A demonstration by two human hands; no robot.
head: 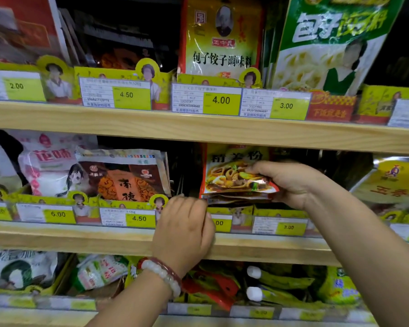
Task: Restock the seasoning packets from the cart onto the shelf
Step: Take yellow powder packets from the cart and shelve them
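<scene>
From my seat at the remote feed, the far left of the middle shelf [57, 237] held a white and pink packet [45, 171] leaning back behind its yellow price strip, marked 6.00. Just beside it stood a brown and orange packet [125, 180] over a tag reading 4.50 [138, 218]. On the shelf above, a yellow dumpling seasoning packet [222, 36] stood upright over a 4.00 tag [221, 100], with a tall green and white packet [328, 43] to its right over a 3.00 tag.

Moving toward the middle, I saw the left hand [185, 230] raised in front of the middle shelf's edge, its fingers curled in and its knuckles touching the lower left corner of the seasoning packets [231, 175]. I could not tell whether the fingertips pinched the packets or only pressed them. A red bangle and a pale bead bracelet [163, 274] circled that wrist.

The seasoning packets, a small stack with a noodle dish printed on the front, sat tilted in the dark slot of the middle shelf, above the price strip. The right hand [290, 182] gripped the stack from the right, thumb on top and fingers curled under its lower edge.

Farther right, a yellow packet [392, 182] leaned in the next slot. On the lowest shelf lay red and green packets [222, 286], jumbled.
</scene>
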